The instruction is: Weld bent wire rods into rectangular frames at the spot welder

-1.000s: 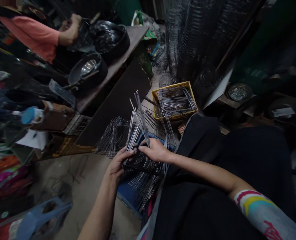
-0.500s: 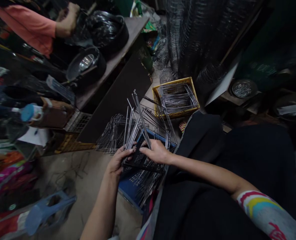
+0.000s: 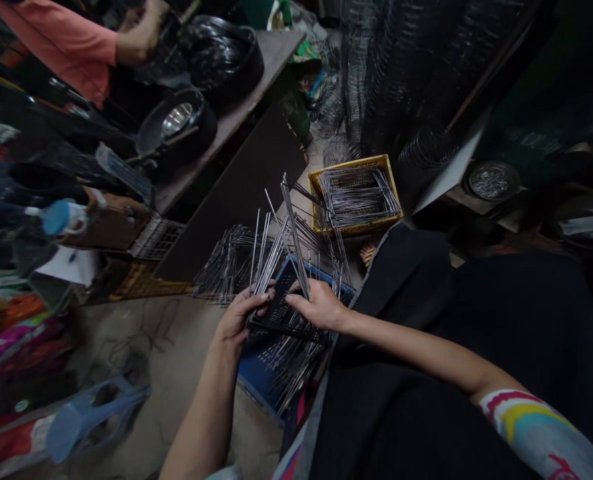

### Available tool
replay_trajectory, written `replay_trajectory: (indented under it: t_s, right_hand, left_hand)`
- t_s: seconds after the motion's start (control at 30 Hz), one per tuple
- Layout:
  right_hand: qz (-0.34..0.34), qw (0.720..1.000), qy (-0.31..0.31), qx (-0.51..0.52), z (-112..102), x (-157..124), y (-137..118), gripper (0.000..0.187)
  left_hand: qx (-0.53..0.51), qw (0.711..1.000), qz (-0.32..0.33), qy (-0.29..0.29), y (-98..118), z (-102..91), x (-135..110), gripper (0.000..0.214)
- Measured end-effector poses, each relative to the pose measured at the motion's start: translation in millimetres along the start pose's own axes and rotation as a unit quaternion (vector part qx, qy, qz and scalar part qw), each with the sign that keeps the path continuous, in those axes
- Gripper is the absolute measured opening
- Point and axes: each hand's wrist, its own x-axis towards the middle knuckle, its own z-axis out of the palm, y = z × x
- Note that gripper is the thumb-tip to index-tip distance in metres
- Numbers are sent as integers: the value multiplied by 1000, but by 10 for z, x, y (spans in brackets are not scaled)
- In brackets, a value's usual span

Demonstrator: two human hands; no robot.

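My left hand [image 3: 243, 312] is closed around the lower part of a bundle of bent metal rods [image 3: 270, 257], whose straight ends fan upward. Close beside it on the right, my right hand [image 3: 319, 303] grips a tighter bunch of metal rods [image 3: 295, 240], leaning up and to the left. Both hands are over a blue plastic crate [image 3: 256, 370] that has more rods standing and lying in it. A dark bar or rod bundle [image 3: 289, 331] runs across just under my hands; I cannot tell what it belongs to.
A yellow crate [image 3: 395, 212] of metal rods stands beyond my hands. Bent wire pieces [image 3: 226, 267] pile up left of the blue crate. A co-worker's arm [image 3: 133, 45] reaches over a workbench [image 3: 281, 50] with black pans. A blue stool [image 3: 93, 417] lies at lower left.
The right hand and its rod bunch have shifted very slightly right. Both hands keep their hold. The whole view has shifted a little too.
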Motion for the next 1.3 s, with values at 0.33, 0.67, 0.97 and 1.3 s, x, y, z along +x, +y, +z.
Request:
replay_trajectory:
  t_s: [0.33, 0.67, 0.97, 1.3]
  right_hand:
    - [-43, 998, 27, -37, 52, -37, 91, 7]
    - [-58, 998, 20, -21, 64, -278, 394, 11]
    - [-130, 986, -69, -80, 151, -499, 800, 18]
    - [-110, 983, -71, -125, 156, -468, 888, 16]
  left_hand:
    - [0, 1000, 1, -4, -16, -63, 52, 43]
    - [9, 998, 42, -47, -9, -34, 84, 32]
    - [-16, 998, 49, -37, 61, 57, 134, 29]
    - [-42, 997, 29, -55, 78, -5, 267, 31]
